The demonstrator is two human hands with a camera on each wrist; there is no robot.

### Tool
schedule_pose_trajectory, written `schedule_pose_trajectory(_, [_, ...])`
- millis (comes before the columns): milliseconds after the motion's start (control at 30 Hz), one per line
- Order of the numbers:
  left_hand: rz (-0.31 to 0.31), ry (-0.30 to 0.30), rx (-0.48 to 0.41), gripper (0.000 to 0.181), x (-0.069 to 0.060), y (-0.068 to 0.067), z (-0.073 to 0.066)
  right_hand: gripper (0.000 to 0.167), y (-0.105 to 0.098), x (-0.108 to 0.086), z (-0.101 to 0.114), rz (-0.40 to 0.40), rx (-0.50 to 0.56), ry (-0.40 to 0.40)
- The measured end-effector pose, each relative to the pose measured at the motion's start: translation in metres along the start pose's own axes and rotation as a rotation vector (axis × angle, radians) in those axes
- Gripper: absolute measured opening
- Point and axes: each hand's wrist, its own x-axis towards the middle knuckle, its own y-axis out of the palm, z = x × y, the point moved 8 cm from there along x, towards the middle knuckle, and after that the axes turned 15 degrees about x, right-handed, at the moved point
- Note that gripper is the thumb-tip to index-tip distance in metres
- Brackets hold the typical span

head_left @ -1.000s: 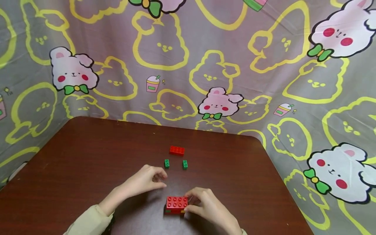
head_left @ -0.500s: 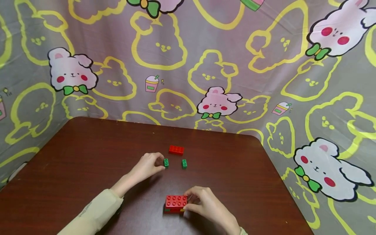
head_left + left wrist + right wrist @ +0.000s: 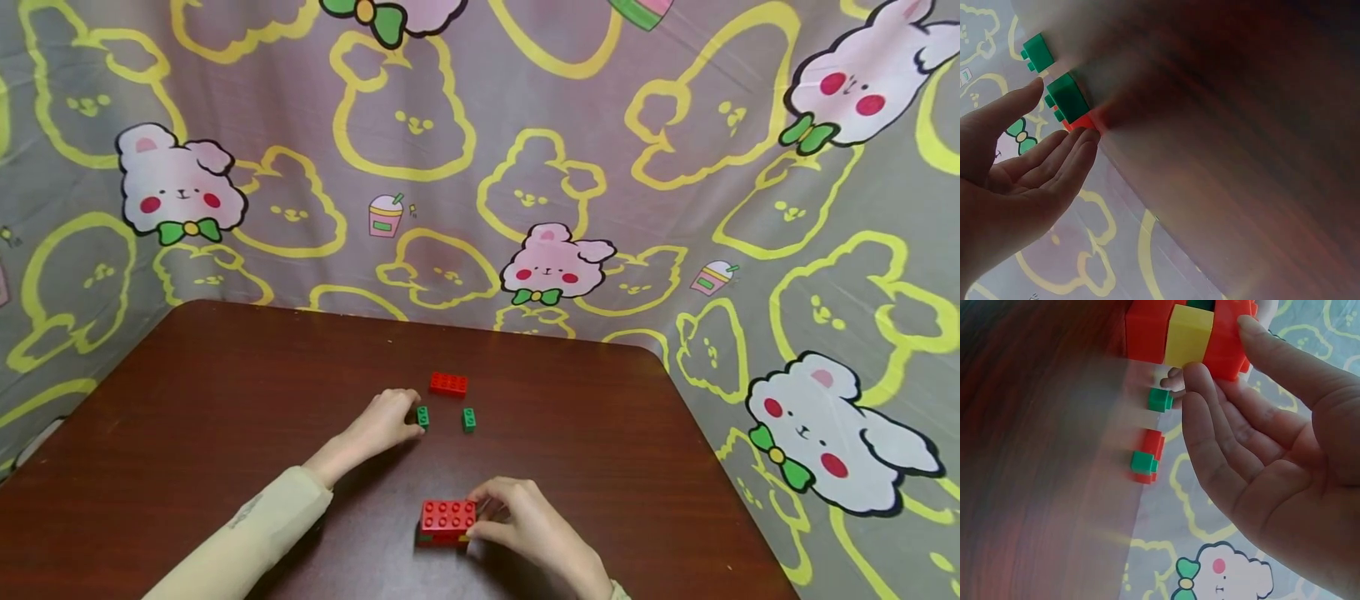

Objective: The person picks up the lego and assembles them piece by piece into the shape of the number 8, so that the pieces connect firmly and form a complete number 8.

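In the head view my right hand (image 3: 536, 529) holds the right end of a brick stack (image 3: 447, 518) standing on the table. The right wrist view shows this stack as red top and bottom bricks with a yellow brick (image 3: 1189, 336) and a green one between them; my thumb and fingertips are on it. My left hand (image 3: 382, 423) reaches to a small green brick (image 3: 423, 417), its thumb and fingers on either side. In the left wrist view a gap shows around that green brick (image 3: 1067, 99), so contact cannot be made out. Another small green brick (image 3: 468, 419) stands to its right.
A flat red brick (image 3: 448, 384) lies behind the two green ones. All rest on a dark brown wooden table (image 3: 247, 392). A patterned curtain (image 3: 442, 200) rises along the table's back and sides.
My left hand has moved forward from near the stack to the left green brick. My right hand stays on the stack, which has not visibly moved on the table.
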Motion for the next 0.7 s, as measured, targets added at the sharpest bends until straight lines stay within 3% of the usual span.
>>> schedule_pose_trajectory(133, [-0.008,0.024,0.013,0.034,0.0023,0.0001,-0.0024,0.025,0.0005,-0.0006,-0.0010,-0.001,0.001,-0.003])
schedule_pose_trajectory(700, [-0.009,0.006,0.041,0.021,0.0082,0.0074,-0.0025,0.025,0.0004,-0.0025,-0.0042,0.003,-0.016,-0.023])
